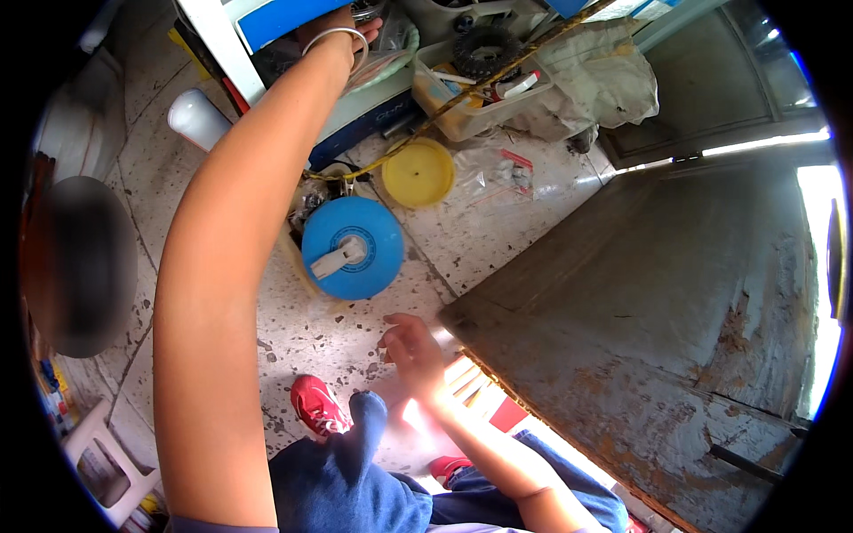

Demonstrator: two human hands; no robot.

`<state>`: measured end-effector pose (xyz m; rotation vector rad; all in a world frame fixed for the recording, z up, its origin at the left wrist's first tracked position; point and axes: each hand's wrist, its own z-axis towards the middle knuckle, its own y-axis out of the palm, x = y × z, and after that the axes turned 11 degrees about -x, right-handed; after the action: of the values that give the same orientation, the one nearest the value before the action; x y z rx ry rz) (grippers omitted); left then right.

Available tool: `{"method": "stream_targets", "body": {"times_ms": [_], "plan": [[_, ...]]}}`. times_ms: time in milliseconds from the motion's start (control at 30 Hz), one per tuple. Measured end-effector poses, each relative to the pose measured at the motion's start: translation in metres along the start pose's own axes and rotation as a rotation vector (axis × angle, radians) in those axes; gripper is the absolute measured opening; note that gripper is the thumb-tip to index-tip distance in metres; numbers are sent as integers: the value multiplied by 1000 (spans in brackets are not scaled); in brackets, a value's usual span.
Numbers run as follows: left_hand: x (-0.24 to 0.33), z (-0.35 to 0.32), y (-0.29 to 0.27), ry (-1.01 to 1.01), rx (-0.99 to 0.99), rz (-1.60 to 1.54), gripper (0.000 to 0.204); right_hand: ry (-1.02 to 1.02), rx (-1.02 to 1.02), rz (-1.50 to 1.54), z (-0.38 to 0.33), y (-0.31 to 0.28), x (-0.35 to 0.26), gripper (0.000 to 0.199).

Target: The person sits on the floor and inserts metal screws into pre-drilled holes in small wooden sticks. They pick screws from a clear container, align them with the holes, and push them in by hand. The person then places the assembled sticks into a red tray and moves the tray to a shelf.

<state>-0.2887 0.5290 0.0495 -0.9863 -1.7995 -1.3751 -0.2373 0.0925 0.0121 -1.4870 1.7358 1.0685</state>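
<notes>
Left hand stretched far forward into cluttered shelf, grip hidden, cannot tell; right hand loosely open, empty, near blue round lid just ahead on floor.

Packages near the raised left hand

A clear plastic bag with small red parts lies on the floor, below and right of that hand.

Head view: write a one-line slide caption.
Left hand reaches into cluttered shelf; right hand hovers near blue disc.
</notes>
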Motion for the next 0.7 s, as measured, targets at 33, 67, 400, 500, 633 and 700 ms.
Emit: {"method": "stream_targets", "body": {"times_ms": [33,67,400,500,633,700], "plan": [[1,11,-4,-57,1,-52,38,-6,-7,-11,1,0,0,26],[5,24,-10,-109,3,-105,38,-15,-19,-23,2,0,-1,26],[-17,10,-22,93,146,1,63,16,-25,-42,7,-9,3,27],[-22,-2,-27,162,32,306,65,37,-16,-57,11,-14,7,28],[-16,-121,-35,487,-413,612,56,0,28,-38,23,-32,14,30],[-13,-194,-65,498,-572,609,41,24,92,-151,30,-38,18,35]]}}
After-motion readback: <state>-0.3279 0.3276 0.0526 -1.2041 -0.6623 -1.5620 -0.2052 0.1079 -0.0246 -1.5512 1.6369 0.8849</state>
